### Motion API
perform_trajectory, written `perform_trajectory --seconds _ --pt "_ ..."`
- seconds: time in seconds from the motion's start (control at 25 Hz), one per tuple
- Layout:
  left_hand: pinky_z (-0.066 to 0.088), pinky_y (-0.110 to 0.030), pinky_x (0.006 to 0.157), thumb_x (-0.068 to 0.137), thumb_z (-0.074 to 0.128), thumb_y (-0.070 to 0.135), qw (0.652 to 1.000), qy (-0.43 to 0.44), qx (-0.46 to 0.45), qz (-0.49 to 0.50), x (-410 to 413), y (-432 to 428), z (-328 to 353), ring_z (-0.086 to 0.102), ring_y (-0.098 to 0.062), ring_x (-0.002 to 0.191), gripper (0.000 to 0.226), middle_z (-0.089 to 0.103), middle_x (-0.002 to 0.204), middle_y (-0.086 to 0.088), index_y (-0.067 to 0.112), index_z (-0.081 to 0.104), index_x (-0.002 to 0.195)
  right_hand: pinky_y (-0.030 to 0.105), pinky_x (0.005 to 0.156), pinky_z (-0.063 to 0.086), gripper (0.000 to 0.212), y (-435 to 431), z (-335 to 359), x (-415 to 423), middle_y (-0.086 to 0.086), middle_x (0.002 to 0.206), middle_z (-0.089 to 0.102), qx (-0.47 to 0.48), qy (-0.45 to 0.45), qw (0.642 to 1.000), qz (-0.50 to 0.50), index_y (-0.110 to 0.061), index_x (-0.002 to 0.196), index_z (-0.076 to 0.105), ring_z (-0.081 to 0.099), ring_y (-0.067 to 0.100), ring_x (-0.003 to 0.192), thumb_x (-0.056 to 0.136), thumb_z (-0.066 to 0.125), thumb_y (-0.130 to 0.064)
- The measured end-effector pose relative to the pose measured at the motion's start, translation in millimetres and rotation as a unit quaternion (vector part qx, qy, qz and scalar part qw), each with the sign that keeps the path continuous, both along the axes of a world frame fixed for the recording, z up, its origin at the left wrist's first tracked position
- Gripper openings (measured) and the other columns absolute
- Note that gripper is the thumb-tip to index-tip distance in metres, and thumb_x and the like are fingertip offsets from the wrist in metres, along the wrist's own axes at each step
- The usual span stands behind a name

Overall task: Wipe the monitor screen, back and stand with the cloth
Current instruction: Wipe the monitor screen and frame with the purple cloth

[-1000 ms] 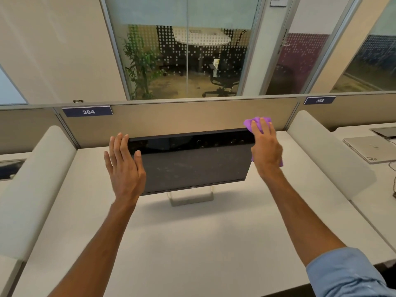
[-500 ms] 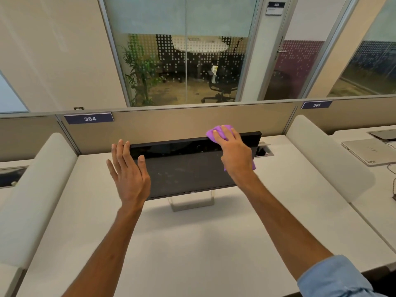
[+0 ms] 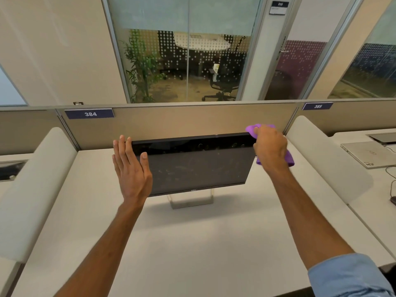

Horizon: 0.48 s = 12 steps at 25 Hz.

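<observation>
Your right hand (image 3: pixel 271 147) is curled round the purple cloth (image 3: pixel 287 159), bunched up in the fist w/ a bit poking out above the knuckles and a flap hanging below the palm. It sits at the top-right corner of the monitor (image 3: pixel 199 168), cloth against the edge there. Your left hand (image 3: pixel 132 168) is flat, fingers straight and together, holding nothing; it's at the monitor's left edge w/ the thumb over the front, prob bracing it, but can't confirm contact. Progress, my read: early to mid. The screen face shows plenty of smears and finger marks across the middle, so the front needs a proper pass. The back is hidden from this angle, so can't tell if it's wiped. The stand (image 3: pixel 191 201) is well apart from both hands and looks untouched. So left to do: screen face, prob the back, the stand. Materials: the cloth looks soft, microfibre-ish, floppy. The screen is dark and flat w/ a thin black bezel, dull lower down, w/ a glossier reflecting band along the top. The stand is pale and boxy w/ a flat rectangular foot; metal or clear plastic, can't tell which. The desk (image 3: pixel 192 243) is a white, matte, smooth top. The partition panel (image 3: pixel 192 121) behind is beige and fabric-like. A closed silver laptop (image 3: pixel 368 153) lies on the next desk to the right.
</observation>
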<state>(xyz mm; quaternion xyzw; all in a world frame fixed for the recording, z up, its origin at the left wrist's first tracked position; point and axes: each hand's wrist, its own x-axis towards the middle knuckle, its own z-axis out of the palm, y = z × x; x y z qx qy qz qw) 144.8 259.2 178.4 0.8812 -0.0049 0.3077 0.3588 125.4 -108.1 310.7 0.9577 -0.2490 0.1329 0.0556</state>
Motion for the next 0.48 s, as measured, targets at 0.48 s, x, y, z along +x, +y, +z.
perform_trajectory --seconds 0.48 --pt "0.017 -0.055 0.137 0.116 0.027 0.051 1.0 0.001 0.004 -0.002 -2 0 -2 -0.005 -0.017 0.171 0.07 0.003 0.185 0.001 0.016 0.013 0.175 0.048 0.101 0.056 0.07 78 17 -1 -0.006 0.151 0.059 0.138 -0.016 0.949 0.282 -0.031 0.151 0.055 0.063 0.031 0.125 0.089 0.068 -0.001"
